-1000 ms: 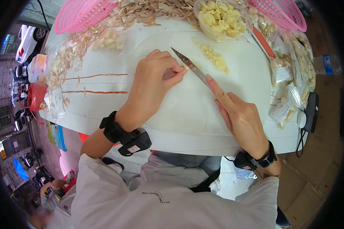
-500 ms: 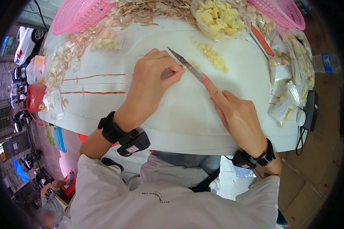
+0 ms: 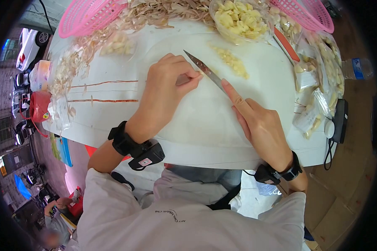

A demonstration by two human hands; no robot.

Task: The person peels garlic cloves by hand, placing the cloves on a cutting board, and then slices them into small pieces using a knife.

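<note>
My right hand [image 3: 259,121] is wrapped round a knife [image 3: 205,71], index finger stretched along the top of it. Its dark-stained blade slants up and left, close beside the fingertips of my left hand [image 3: 167,85]. Those fingers are pinched together above the white board [image 3: 213,121]. A small pale bit, which looks like a garlic clove, shows at their tips; most of it is hidden. Chopped garlic [image 3: 231,62] lies in a strip just beyond the blade. Behind that, a clear plastic bowl [image 3: 234,41] holds many peeled garlic pieces [image 3: 241,19].
Garlic skins [image 3: 167,11] cover the table's far edge, near a pink basket [image 3: 88,19] and a second pink basket [image 3: 308,14]. At right lie bagged garlic [image 3: 310,115], an orange-and-white strip [image 3: 285,44] and a black device [image 3: 341,119]. A red bag [image 3: 40,106] hangs left.
The knife and my right hand have shifted slightly to the right, opening a little more space from my left fingertips. My left hand keeps its pinch in nearly the same place.
</note>
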